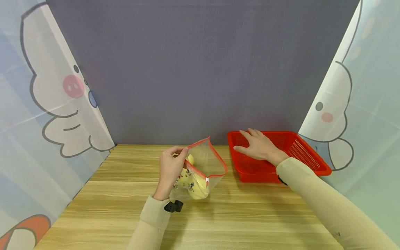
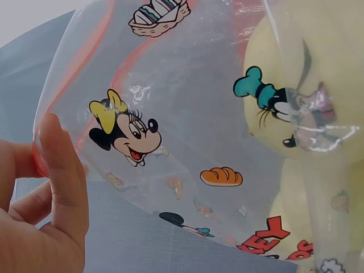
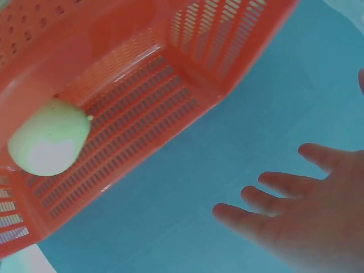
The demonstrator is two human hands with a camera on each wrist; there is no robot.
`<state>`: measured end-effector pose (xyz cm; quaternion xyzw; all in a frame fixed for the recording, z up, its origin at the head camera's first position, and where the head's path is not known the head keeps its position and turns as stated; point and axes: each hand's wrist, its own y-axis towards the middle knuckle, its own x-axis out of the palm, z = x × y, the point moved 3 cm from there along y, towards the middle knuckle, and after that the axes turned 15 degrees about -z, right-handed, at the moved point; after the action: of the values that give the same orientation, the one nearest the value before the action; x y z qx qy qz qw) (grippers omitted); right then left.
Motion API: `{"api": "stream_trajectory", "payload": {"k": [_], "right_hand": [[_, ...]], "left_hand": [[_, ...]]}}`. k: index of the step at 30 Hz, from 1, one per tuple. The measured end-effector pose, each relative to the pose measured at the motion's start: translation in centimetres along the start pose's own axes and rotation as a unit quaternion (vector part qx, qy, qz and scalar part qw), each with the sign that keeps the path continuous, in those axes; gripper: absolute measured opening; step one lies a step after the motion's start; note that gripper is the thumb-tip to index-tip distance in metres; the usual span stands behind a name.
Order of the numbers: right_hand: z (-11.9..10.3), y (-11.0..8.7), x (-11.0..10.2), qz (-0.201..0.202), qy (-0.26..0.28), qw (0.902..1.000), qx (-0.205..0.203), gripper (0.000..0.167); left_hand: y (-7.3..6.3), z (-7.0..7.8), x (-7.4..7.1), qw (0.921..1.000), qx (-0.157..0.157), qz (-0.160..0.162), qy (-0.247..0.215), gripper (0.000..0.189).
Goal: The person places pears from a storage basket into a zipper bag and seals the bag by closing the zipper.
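My left hand (image 1: 170, 165) pinches the red-zipped rim of a clear zip bag (image 1: 204, 159) printed with cartoon characters. The bag's mouth gapes, and pale yellow rounded fruits (image 1: 198, 189) show through its side. In the left wrist view, thumb and finger meet at the edge of the bag (image 2: 187, 131). My right hand (image 1: 257, 146) hovers over the left part of a red plastic basket (image 1: 312, 168), fingers spread and holding nothing. Inside the basket, the right wrist view shows one pale green-yellow fruit (image 3: 51, 136) with a small stem; the right arm hides part of the basket in the head view.
The wooden table (image 1: 115, 198) runs back to a grey backdrop (image 1: 187, 76). Printed curtains (image 1: 56, 104) hang on both sides, the right one close beside the basket. The slotted basket walls stand up around the fruit.
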<state>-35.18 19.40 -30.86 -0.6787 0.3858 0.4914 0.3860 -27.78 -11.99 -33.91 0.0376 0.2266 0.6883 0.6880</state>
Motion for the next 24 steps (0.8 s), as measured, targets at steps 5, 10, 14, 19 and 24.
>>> {"api": "stream_trajectory", "payload": {"k": [5,10,14,19,24], "right_hand": [[1.1,0.2,0.3,-0.025,0.025,0.9993,0.014,0.096],[2.2,0.3,0.5,-0.038,0.045,0.9979,0.026,0.097],[3.4,0.4,0.6,-0.042,0.059,0.9968,0.033,0.097],[4.9,0.5,0.6,-0.047,0.068,0.9954,0.048,0.097],[6.4,0.5,0.8,-0.053,0.077,0.9937,0.062,0.098]], "left_hand": [[0.0,0.0,0.0,1.0000,-0.004,0.001,-0.003,0.019],[-0.1,0.1,0.0,1.0000,-0.010,0.001,-0.001,0.018],[-0.2,0.1,-0.1,0.9999,-0.010,0.000,-0.002,0.019],[-0.3,0.1,-0.1,1.0000,-0.009,-0.001,0.000,0.019],[-0.3,0.1,-0.1,1.0000,-0.009,-0.001,0.001,0.019]]}}
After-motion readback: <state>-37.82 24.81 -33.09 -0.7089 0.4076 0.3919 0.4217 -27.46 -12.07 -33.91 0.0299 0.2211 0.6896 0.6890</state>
